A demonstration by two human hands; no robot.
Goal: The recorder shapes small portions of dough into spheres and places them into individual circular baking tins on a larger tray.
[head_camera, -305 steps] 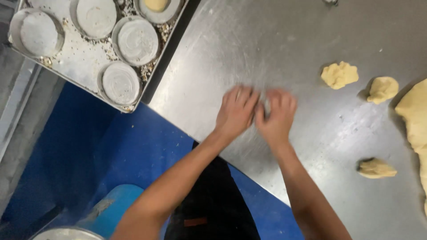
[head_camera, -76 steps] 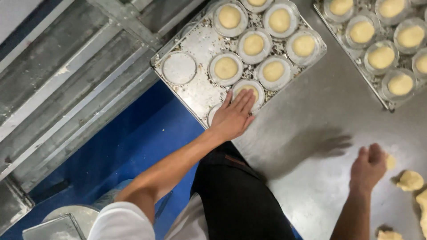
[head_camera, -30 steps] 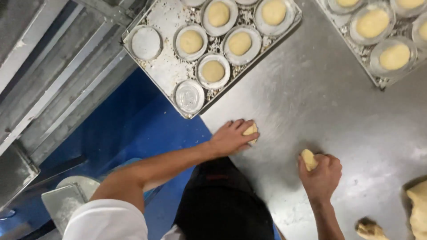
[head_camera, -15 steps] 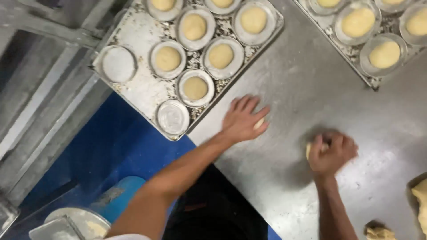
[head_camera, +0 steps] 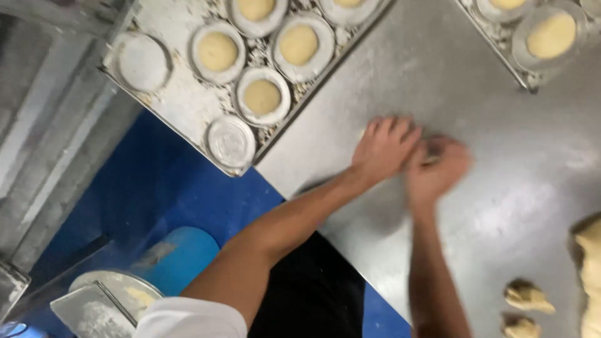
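Note:
My left hand [head_camera: 383, 148] lies palm down on the steel table [head_camera: 501, 156], fingers spread over a small dough piece that is almost wholly hidden. Right beside it, touching, my right hand [head_camera: 438, 170] is cupped over another dough piece; only a pale sliver shows and the hand is blurred. Up and to the left lies a floured baking tray [head_camera: 181, 100] with round tins. Three of them hold dough rounds [head_camera: 261, 97]; two tins at its near edge, one [head_camera: 231, 141] and another [head_camera: 144, 61], are empty.
A second tray [head_camera: 501, 44] with filled tins [head_camera: 551, 34] sits at the top right. Two rough dough pieces [head_camera: 529, 295] and a large dough mass [head_camera: 588, 269] lie at the right edge. Below the table: blue floor [head_camera: 156, 188], a blue bin [head_camera: 181, 256], a floury bowl [head_camera: 106, 300].
My hands have come together from about a hand's width apart and now work side by side on the table. The view has shifted, so the tray sits further left.

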